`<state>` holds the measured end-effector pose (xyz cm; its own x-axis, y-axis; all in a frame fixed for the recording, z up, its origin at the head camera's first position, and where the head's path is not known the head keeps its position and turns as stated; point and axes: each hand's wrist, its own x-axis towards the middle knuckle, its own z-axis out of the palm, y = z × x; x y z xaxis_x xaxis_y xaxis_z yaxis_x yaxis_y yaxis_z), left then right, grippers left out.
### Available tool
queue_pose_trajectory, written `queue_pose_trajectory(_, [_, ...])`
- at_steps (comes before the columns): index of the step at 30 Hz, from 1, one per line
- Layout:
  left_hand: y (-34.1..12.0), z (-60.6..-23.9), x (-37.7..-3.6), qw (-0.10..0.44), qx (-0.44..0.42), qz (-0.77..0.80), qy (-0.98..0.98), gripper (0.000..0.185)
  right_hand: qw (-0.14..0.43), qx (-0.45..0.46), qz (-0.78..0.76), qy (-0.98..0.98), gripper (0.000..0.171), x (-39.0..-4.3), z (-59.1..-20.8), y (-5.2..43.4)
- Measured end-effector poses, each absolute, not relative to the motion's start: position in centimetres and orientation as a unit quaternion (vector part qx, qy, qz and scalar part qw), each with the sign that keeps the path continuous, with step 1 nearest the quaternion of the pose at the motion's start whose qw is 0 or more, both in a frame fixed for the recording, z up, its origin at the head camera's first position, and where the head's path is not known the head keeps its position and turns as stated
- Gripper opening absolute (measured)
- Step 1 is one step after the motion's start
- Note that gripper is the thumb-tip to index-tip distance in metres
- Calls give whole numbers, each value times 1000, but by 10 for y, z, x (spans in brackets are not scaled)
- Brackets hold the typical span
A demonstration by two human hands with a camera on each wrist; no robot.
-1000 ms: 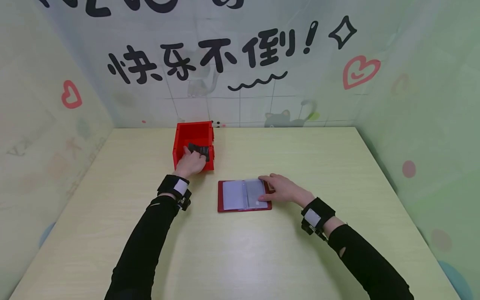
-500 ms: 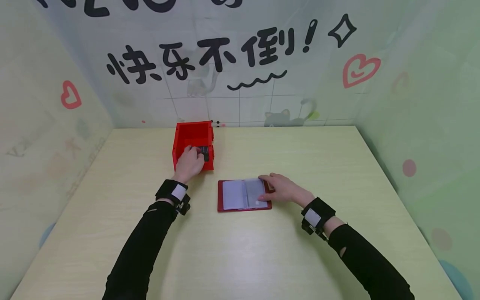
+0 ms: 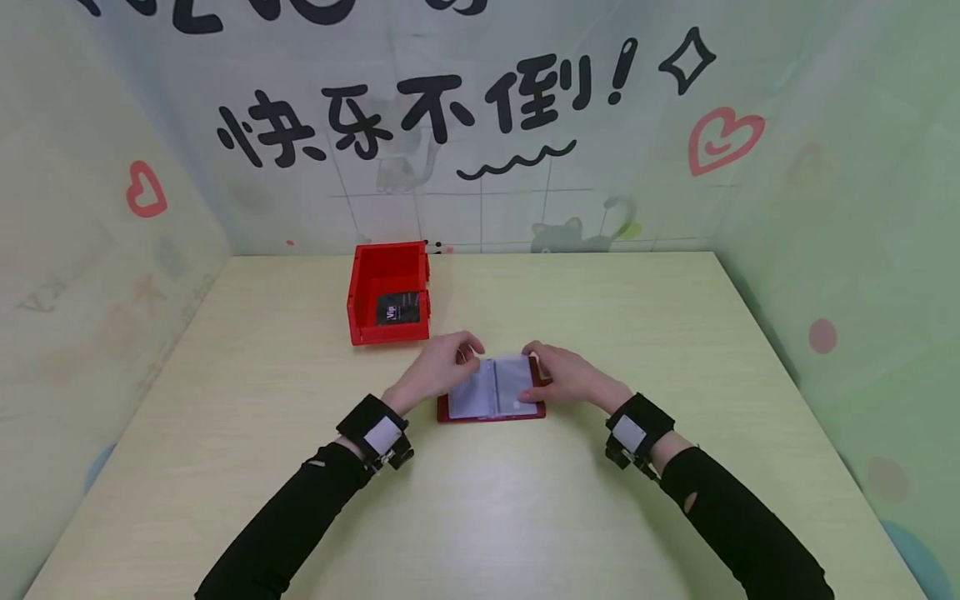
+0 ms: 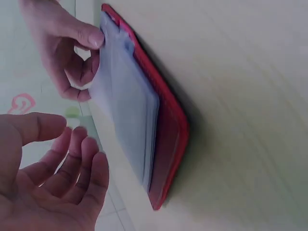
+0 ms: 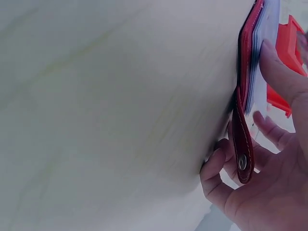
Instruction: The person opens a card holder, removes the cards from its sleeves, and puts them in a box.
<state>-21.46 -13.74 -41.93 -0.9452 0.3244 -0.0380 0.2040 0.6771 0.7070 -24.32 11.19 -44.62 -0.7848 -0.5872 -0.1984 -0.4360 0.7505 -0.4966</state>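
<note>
Head view shows a red card holder (image 3: 491, 392) lying open on the pale wooden worktop (image 3: 480, 500), its clear plastic sleeves fanned out between red leather covers, with a snap tab at its right edge. The right hand (image 3: 564, 377) pinches that right edge, thumb on the sleeves and fingers curled under the tab. The left hand (image 3: 438, 365) hovers at the left page, fingers loosely spread, holding nothing; a red bin (image 3: 388, 293) with a black card (image 3: 397, 309) sits behind.

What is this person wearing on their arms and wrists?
Both arms are in long black sleeves; the right sleeve shows a small hole. Each wrist carries a black band with a pale rectangular patch and a small dark device: left band, right band. The hands are bare, no gloves.
</note>
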Motion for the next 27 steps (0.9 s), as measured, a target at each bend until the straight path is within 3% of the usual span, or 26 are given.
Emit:
queue_pose_trajectory(4, [-124, -430, -212, 135, 166, 375, 902, 21, 168, -286, -228, 915, 54, -245, -446, 112])
queue_pose_trajectory(11, [-113, -438, -211, 141, 132, 395, 898, 24, 191, -269, -321, 888, 20, -247, -444, 109])
queue_pose_trajectory(20, [-107, -442, -213, 128, 83, 425, 892, 45, 228, -242, -367, 869, 38, -247, -432, 109])
queue_pose_trajectory(27, [-105, -438, -214, 145, 58, 428, 890, 56, 238, -295, -384, 842, 34, -253, -438, 111])
